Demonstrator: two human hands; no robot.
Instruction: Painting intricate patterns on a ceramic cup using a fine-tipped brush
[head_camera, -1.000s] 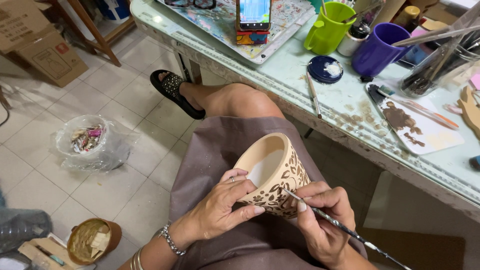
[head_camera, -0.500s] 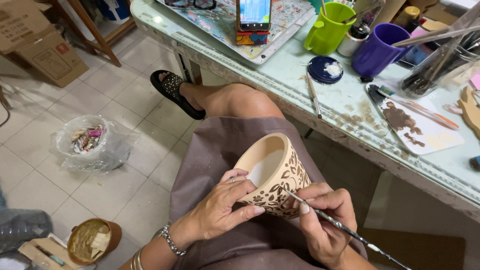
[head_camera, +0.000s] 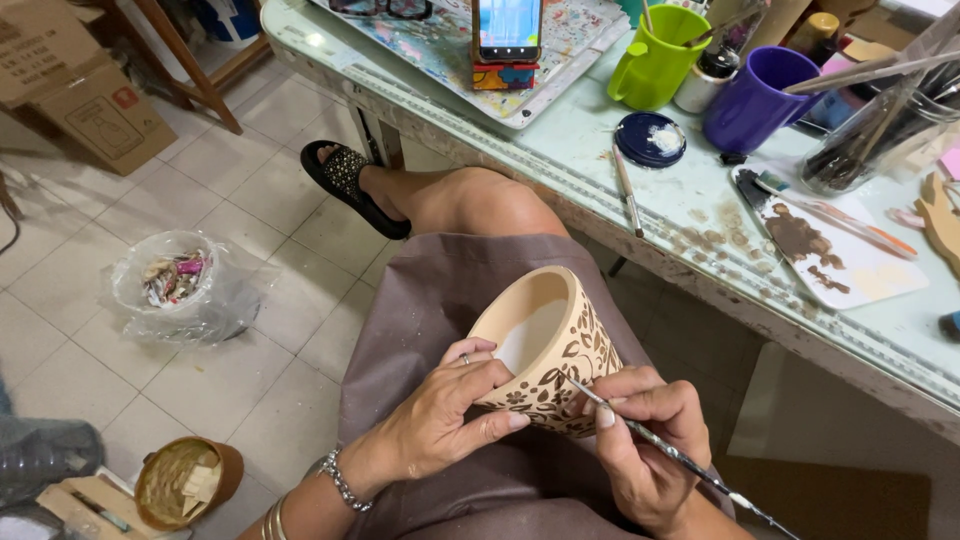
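At the far left a brown cardboard box (head_camera: 60, 75) with a small red square label and a printed outline drawing stands on the tiled floor (head_camera: 250, 180). Near it, a clear plastic bag (head_camera: 180, 295) holds crumpled scraps, and lower down a round brown tub (head_camera: 185, 482) sits by a flat box.

In your lap, over the mauve apron (head_camera: 440, 290), you hold a tan clay pot (head_camera: 550, 350) tilted with its mouth up and to the left; brown leaf and flower patterns cover its outer wall. Your left hand (head_camera: 445, 415) wraps around the base of the pot, fingers curled and thumb pressed on the painted side. Your right hand (head_camera: 645, 445) is closed on a thin brush (head_camera: 680, 460), its tip touching the pot's wall.

Above on the bench (head_camera: 640, 230), a phone (head_camera: 507, 28) stands upright on a small coloured block. To its right come a green mug (head_camera: 655, 65), a dark blue lid (head_camera: 650, 138), a purple mug (head_camera: 755, 100) and a white palette (head_camera: 840, 245) smeared with brown paint.
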